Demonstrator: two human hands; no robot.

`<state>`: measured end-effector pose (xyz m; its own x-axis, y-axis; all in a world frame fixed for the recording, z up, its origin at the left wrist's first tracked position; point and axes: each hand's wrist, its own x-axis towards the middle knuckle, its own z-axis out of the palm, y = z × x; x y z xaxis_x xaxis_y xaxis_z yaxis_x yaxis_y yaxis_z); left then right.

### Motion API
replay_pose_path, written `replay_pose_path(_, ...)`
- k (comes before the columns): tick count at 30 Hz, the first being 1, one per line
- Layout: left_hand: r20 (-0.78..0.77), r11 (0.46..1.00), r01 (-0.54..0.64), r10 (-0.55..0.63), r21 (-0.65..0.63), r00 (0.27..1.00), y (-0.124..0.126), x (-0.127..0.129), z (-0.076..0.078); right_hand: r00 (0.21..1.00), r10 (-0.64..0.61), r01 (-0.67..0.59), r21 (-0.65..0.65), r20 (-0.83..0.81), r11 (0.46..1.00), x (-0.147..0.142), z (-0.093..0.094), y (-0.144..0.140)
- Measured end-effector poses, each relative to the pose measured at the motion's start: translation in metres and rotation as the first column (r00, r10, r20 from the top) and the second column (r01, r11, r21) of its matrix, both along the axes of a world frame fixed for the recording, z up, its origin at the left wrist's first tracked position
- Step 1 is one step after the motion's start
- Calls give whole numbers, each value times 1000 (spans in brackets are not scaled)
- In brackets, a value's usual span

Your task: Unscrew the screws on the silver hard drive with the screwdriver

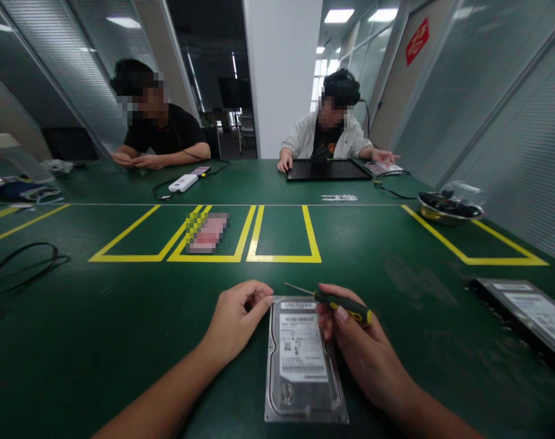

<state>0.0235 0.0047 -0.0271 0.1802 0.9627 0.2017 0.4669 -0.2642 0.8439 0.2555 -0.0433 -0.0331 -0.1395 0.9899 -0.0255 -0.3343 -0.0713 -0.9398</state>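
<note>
A silver hard drive [300, 366] with a white printed label lies flat on the green table in front of me. My left hand [240, 314] is at its far left corner, fingers curled and thumb against the corner; whether something small sits between the fingertips is hidden. My right hand [357, 341] holds a screwdriver [343, 305] with a dark green and yellow handle. The thin shaft points left, its tip just beyond the drive's far edge and apart from it. Some right fingers hang beside the drive's right edge.
Another hard drive [533, 311] lies at the right. A metal bowl [451, 210] of dark items stands behind it. Yellow tape outlines [284, 258] mark the table; a pink phone-like thing [208, 233] lies in one. Across sit two people, one touching a black flat panel [329, 170]. Black cable [25, 250] lies left.
</note>
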Motion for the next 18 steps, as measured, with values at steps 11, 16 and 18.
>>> replay_pose_path(11,-23,996,62,-64,-68,998,5,-2,5,995,-11,8,-31,-103,999,-4,5,1)
replay_pose_path(16,80,973,109,-94,-204,992,10,2,12,985,-37,24,-80,-166,996,-6,11,2)
replay_pose_path(18,123,960,124,-96,-250,988,12,3,12,985,-41,27,-82,-167,996,-6,12,1)
